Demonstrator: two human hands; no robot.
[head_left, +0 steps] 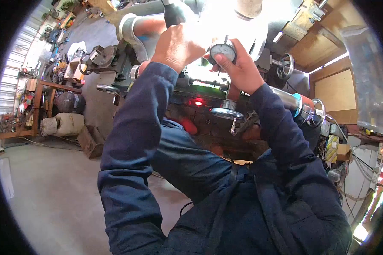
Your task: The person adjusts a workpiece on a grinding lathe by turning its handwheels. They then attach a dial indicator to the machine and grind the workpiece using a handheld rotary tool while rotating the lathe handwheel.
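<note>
My right hand (245, 70) is closed around a round dial indicator (223, 52) with a pale face, its thumb lying across the lower part of the dial. To its left, my left hand (179, 46) shows its back, with the fingers lost in strong glare. A dark, handle-like part (176, 13) rises just beyond the left knuckles; whether that hand grips it is unclear. Below both hands lies a machine like a lathe, with a shiny metal shaft (207, 82) and a chromed handwheel (227, 113) at its front.
More handwheels sit at the machine's right, one high (287, 66) and one low (318, 113). A red light (198, 103) glows on the front. At left are a gas cylinder (68, 124), a wooden box (91, 141) and cluttered shelving. Cables hang at right.
</note>
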